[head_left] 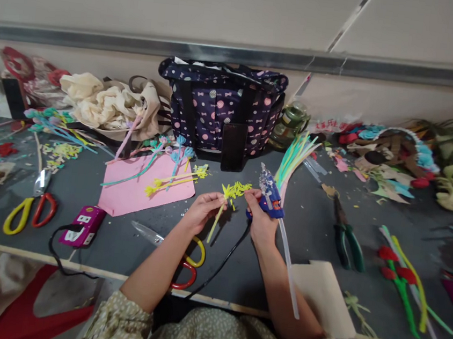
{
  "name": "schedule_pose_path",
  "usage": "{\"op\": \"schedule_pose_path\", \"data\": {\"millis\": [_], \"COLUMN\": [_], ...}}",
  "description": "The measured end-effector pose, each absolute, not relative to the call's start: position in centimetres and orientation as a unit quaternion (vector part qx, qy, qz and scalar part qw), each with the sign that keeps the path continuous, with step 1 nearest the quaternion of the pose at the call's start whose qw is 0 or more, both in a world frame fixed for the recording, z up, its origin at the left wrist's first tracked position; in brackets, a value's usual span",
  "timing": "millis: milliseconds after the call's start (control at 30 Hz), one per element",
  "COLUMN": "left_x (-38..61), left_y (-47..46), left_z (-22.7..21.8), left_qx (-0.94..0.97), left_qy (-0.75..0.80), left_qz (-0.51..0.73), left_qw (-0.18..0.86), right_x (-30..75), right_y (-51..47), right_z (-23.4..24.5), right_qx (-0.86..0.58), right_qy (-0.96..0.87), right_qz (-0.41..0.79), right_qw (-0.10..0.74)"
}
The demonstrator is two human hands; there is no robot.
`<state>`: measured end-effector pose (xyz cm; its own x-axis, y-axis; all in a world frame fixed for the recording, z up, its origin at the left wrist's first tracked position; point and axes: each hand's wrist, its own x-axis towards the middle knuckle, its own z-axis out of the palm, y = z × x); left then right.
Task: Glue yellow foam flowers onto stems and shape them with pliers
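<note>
Between finger and thumb, my left hand (205,210) pinches a yellow fuzzy stem (215,223) that slants downward. Just above and to its right is a small pile of cut yellow pieces (237,191); which of them are fixed to the stem I cannot tell. My right hand (263,224) is closed around a blue glue gun (272,204), whose nozzle points away from me. A long clear glue stick (289,268) sticks out of its back over my right forearm. The right thumb and fingertip reach the pile's right edge. Scissors (195,252) lie partly under my left forearm.
A pink sheet (127,191) with fuzzy flowers lies left of my hands. Behind stand a patterned bag (217,104) and a phone (234,146). Pliers (344,236) lie right, more scissors (39,198) and a purple power strip (83,224) left. A black cord (223,261) crosses the table.
</note>
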<state>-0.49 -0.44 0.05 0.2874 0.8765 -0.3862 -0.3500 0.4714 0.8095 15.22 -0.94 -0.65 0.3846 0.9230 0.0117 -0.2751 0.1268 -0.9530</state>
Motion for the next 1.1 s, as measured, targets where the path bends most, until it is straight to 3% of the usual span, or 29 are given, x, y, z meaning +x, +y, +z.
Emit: {"op": "schedule_pose_path", "data": {"millis": [633, 1100], "left_x": [0.1, 0.3], "left_y": [-0.9, -1.1], "left_z": [1.0, 0.8], "left_qx": [0.391, 0.468], "left_qy": [0.473, 0.498], "left_qz": [0.445, 0.432], "left_qw": [0.652, 0.588], "right_x": [14.8, 14.8], "right_y": [-2.4, -2.1], "right_z": [1.0, 0.8], "right_qx": [-0.493, -0.5], "right_qy": [-0.465, -0.479], "right_qz": [0.358, 0.363], "right_qw": [0.643, 0.624]}}
